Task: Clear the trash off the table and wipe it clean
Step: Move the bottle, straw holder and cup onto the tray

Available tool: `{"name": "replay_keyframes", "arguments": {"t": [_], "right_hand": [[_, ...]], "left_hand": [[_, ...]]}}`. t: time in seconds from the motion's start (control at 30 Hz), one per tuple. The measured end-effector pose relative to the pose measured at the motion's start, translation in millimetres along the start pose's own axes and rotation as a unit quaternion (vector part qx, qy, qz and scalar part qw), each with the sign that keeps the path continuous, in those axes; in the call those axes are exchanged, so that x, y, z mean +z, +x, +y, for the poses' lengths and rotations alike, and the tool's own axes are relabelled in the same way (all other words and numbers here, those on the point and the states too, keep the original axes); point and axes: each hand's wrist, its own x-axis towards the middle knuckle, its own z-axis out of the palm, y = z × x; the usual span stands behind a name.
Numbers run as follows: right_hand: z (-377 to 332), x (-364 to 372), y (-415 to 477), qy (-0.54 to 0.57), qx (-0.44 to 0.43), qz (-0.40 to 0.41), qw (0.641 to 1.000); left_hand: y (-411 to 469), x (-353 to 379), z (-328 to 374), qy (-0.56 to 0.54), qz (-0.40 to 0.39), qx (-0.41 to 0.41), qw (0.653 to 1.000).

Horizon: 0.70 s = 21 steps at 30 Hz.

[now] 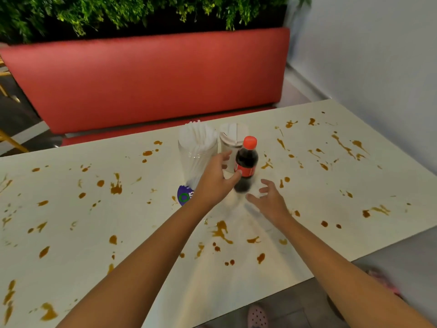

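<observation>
Table (94,209): pale, spattered all over with brown stains (221,229); cola bottle (246,162), red cap, upright near the centre; left hand (214,179) grips it, thumb on the red label, fingers curled toward its far side; right hand (268,201) open, fingers spread, at the bottle's 5 o'clock, just apart from it; clear straw holder (197,147) at the bottle's 10 o'clock; purple sticker (184,196) at 8 o'clock.
</observation>
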Motion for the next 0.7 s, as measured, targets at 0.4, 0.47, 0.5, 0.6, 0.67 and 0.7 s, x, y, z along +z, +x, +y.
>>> {"name": "replay_keyframes", "arguments": {"t": [0.4, 0.47, 0.5, 0.6, 0.67, 0.7], "right_hand": [[-12, 9, 51, 0.049, -0.077, -0.071, 0.993], [-10, 6, 55, 0.033, -0.08, -0.086, 0.993], [-8, 4, 58, 0.027, -0.082, -0.088, 0.992], [-6, 0, 63, 0.029, -0.101, -0.095, 0.99], [-6, -3, 65, 0.018, -0.105, -0.109, 0.988], [-7, -6, 65, 0.014, -0.109, -0.116, 0.987]], "left_hand": [[35, 40, 12, 0.003, 0.034, -0.027, 0.999], [37, 42, 15, 0.013, 0.038, -0.037, 0.999], [38, 43, 15, 0.013, 0.041, -0.037, 0.998], [41, 43, 16, 0.013, 0.051, -0.046, 0.998], [41, 42, 16, 0.023, 0.055, -0.051, 0.997], [41, 41, 16, 0.029, 0.057, -0.05, 0.997]]}}
